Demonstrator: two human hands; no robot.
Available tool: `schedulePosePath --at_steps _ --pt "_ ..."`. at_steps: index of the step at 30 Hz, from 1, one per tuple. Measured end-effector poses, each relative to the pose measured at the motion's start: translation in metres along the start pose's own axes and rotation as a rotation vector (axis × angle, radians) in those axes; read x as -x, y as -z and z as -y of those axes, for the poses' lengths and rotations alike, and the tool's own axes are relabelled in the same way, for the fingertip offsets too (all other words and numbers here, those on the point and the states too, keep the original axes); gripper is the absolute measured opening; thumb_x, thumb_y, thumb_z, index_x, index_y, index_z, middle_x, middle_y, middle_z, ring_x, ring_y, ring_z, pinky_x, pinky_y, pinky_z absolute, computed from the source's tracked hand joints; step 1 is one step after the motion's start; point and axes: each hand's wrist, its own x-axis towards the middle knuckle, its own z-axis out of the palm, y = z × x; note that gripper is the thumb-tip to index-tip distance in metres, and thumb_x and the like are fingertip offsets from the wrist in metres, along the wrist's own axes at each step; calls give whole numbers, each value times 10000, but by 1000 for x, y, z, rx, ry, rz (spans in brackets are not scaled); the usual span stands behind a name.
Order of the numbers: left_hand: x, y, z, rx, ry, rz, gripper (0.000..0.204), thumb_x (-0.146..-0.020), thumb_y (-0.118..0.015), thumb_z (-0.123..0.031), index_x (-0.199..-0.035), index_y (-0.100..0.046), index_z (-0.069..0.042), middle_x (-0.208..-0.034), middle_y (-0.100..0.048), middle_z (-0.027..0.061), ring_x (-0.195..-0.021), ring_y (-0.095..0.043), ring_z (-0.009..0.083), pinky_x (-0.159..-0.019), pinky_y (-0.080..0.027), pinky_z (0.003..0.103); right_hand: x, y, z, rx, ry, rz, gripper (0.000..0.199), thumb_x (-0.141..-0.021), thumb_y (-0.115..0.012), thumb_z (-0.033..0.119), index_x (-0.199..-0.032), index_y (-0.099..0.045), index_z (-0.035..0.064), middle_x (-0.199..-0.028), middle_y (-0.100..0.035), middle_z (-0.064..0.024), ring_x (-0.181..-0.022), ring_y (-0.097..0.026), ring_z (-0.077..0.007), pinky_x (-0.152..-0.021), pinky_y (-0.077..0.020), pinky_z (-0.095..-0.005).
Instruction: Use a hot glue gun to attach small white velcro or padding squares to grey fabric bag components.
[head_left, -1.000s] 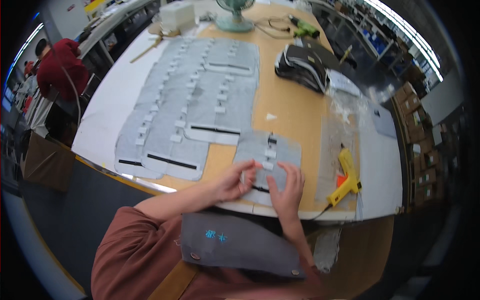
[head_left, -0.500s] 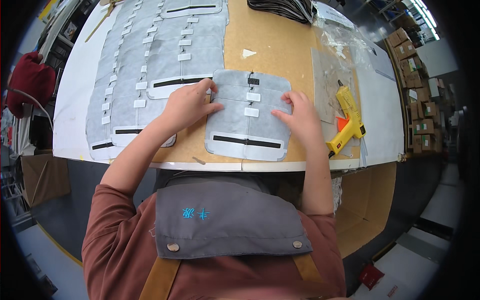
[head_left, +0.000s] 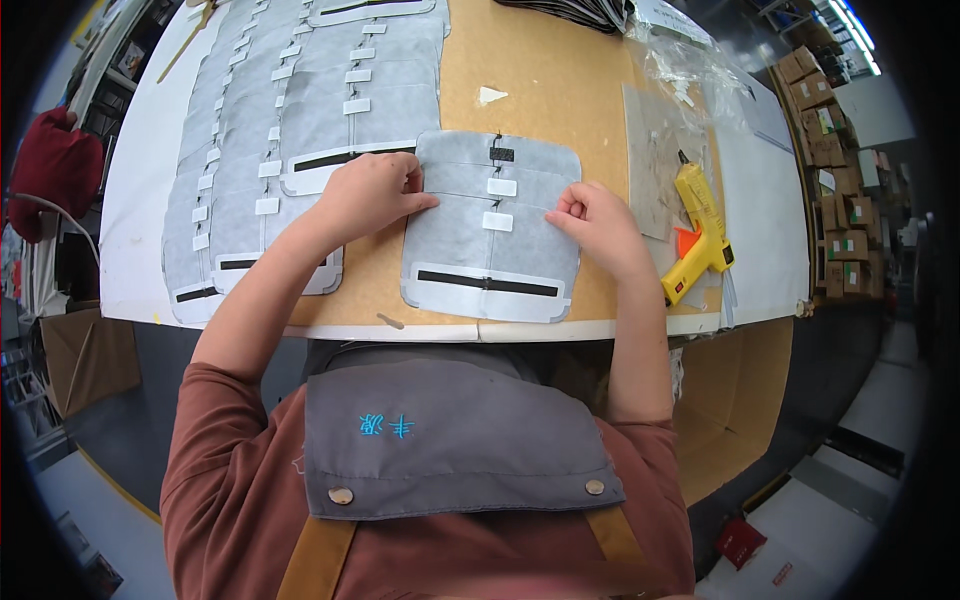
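Note:
A grey fabric panel [head_left: 450, 235] with rounded corners lies flat at the table's near edge, in front of me. Down its middle runs a dark line with a small black patch and two white tabs; a white band with a black strip crosses its near end. My left hand [head_left: 370, 195] is closed at the panel's left edge, its fingers curled and the thumb over the fabric. At the right edge, my right hand [head_left: 600, 225] pinches the panel between thumb and fingers. What lies beneath the fingertips is hidden.
Several similar grey panels [head_left: 315, 115] overlap in rows to the left. Right of my right hand lies a yellow glue gun [head_left: 698, 235] beside a stained board [head_left: 650, 150]. Clear plastic wrapping [head_left: 690, 65] and a stack of black sheets [head_left: 570, 12] lie farther back.
Both hands have gone from spread fingers to closed ones at the panel's edges. In the picture the panel sits slightly farther left, as do the other panels.

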Motion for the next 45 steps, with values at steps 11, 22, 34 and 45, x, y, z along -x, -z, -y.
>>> schedulePosePath --at_steps 11,22,34,45 --pt "17 -5 0 163 -16 -56 272 -826 -731 -324 -872 -640 -72 -695 -630 65 -678 -616 247 -649 -480 371 3 -5 -3 -13 50 -83 211 -788 -740 193 -798 -634 9 -787 -570 -88 -718 -564 -224 -666 -459 -340" --pt "6 2 -5 113 62 69 290 -823 -733 -329 -778 -642 -56 -691 -655 73 -660 -622 228 -617 -471 368 2 -10 -6 -102 7 -98 216 -814 -732 210 -816 -649 10 -788 -566 -75 -702 -553 -206 -658 -454 -332" --pt "17 -7 1 224 -30 -87 288 -775 -772 -259 -915 -591 -84 -715 -619 92 -715 -631 306 -631 -482 385 14 -11 2 113 175 -310 215 -784 -762 230 -901 -652 88 -782 -580 -52 -716 -579 -228 -665 -468 -358" --pt "46 -7 -4 1331 191 139 405 -1060 -354 -357 -907 -572 -52 -579 -244 -59 -525 -313 92 -497 -296 233 132 60 92 -1151 1045 470 646 -890 -680 477 -1143 -623 -114 -688 -571 -49 -560 -519 -188 -498 -331 -292"
